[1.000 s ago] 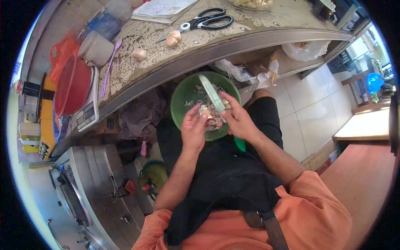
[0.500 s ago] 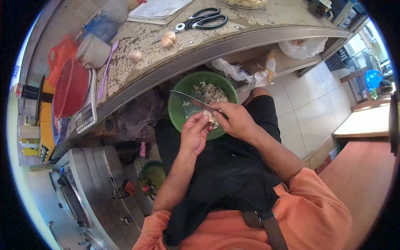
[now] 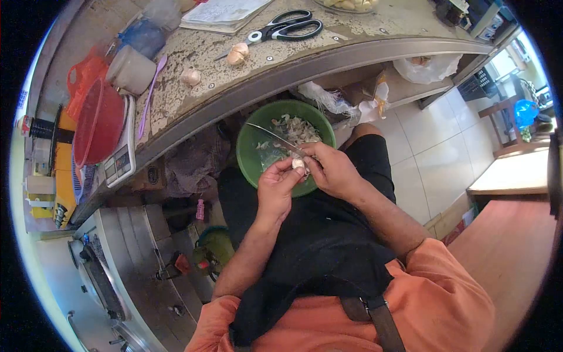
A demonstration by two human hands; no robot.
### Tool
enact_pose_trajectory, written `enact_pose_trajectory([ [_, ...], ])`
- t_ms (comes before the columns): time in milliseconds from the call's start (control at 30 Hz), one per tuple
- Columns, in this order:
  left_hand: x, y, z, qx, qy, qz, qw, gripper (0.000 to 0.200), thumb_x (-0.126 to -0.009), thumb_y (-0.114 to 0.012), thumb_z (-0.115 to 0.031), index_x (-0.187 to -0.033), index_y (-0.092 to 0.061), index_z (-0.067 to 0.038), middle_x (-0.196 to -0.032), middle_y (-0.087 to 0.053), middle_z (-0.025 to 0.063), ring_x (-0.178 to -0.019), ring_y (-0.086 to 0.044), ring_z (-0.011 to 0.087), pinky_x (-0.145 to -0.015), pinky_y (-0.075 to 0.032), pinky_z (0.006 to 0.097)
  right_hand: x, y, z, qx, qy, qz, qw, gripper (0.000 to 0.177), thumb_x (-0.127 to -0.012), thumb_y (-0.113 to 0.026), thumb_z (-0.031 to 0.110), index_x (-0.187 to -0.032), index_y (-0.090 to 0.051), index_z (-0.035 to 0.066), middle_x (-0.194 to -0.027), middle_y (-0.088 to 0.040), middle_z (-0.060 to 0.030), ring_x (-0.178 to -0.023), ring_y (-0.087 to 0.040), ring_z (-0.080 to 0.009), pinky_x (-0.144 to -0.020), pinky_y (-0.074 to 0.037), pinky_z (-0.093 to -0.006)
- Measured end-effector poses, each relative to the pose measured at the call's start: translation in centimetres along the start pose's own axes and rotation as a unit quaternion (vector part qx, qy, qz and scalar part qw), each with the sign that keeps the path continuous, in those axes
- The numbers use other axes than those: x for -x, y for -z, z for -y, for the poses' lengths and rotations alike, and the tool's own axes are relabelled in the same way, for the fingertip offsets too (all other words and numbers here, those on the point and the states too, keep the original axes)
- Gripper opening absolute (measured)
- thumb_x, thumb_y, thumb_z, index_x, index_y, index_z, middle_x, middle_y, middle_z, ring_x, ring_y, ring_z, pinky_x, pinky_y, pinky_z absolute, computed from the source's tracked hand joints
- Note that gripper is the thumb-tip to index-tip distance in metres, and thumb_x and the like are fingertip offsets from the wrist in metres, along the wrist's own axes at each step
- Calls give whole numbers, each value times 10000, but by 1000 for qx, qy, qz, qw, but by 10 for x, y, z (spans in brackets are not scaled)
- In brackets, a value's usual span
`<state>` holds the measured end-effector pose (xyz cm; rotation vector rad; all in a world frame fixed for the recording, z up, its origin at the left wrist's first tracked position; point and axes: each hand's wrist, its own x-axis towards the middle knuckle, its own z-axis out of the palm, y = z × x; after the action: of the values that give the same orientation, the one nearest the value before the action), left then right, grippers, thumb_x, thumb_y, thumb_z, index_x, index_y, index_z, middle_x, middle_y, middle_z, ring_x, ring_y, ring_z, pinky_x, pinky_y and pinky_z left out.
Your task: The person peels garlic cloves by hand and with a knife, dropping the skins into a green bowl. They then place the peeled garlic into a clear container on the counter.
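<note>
My left hand [image 3: 278,186] pinches a small pale garlic clove [image 3: 298,163] between thumb and fingers. My right hand [image 3: 332,169] is closed around a knife [image 3: 273,138], whose blade points up and left across the bowl and lies beside the clove. Both hands are close together over the near edge of a green bowl [image 3: 249,158], which sits at my lap. Garlic skins [image 3: 296,130] lie inside it. On the counter are two garlic bulbs, one [image 3: 238,54] by the scissors [image 3: 284,28] and one [image 3: 190,75] further left.
The worn counter [image 3: 229,73] curves across the front, its edge just beyond the bowl. It holds a purple spoon [image 3: 152,97], a red basket [image 3: 98,124], a scale [image 3: 120,164], papers [image 3: 223,13] and a dish of peeled cloves [image 3: 347,4]. A wooden surface [image 3: 504,252] is at right.
My left hand has shifted slightly right and turned, and the clove now shows paler between the fingers. The knife blade has moved slightly right.
</note>
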<state>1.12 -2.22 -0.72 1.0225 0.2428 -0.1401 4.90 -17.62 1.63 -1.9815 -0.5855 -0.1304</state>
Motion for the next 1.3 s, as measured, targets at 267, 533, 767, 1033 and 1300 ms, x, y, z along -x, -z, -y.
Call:
enact_pose_trajectory([
  [267, 3, 1, -3, 74, 49, 6, 996, 284, -834, -623, 4, -1115, -589, 26, -975, -637, 82, -822, -592, 137, -711, -484, 249, 0, 9, 8, -26, -65, 47, 996, 160, -865, -550, 107, -998, -549, 20, -972, -613, -203, -875, -604, -381, -738, -486, -434],
  [533, 16, -20, 6, -62, -115, -46, 990, 346, -866, -564, 61, -1206, -505, 81, -1100, -588, 101, -1003, -572, 135, -897, -463, 264, 3, -9, 2, 24, 24, -35, 999, 160, -852, -552, 98, -984, -523, 11, -889, -581, -195, -813, -578, -396, -719, -467, -445],
  [767, 13, -11, 7, -74, -71, -40, 994, 352, -876, -579, 17, -1217, -510, 68, -1100, -608, 106, -1007, -583, 149, -906, -460, 262, 3, -12, 0, 32, 3, -31, 999, 142, -853, -553, 100, -958, -514, 13, -846, -582, -196, -789, -572, -397, -685, -452, -454],
  [1033, 1, 13, -4, -5, 52, 14, 999, 327, -894, -565, -21, -1215, -526, 28, -1090, -609, 82, -918, -580, 106, -757, -468, 237, 0, -18, -12, -100, -132, -28, 986, 173, -862, -580, 122, -947, -503, -7, -768, -593, -180, -674, -602, -323, -605, -472, -393],
  [1300, -5, 15, 10, -254, -189, -23, 948, 217, -896, -585, -64, -1099, -586, 12, -1077, -590, 74, -917, -586, 128, -786, -481, 255, 8, -34, -27, -315, -224, -66, 920, 116, -906, -545, 79, -960, -493, -9, -787, -603, -76, -670, -583, -112, -529, -495, -260],
])
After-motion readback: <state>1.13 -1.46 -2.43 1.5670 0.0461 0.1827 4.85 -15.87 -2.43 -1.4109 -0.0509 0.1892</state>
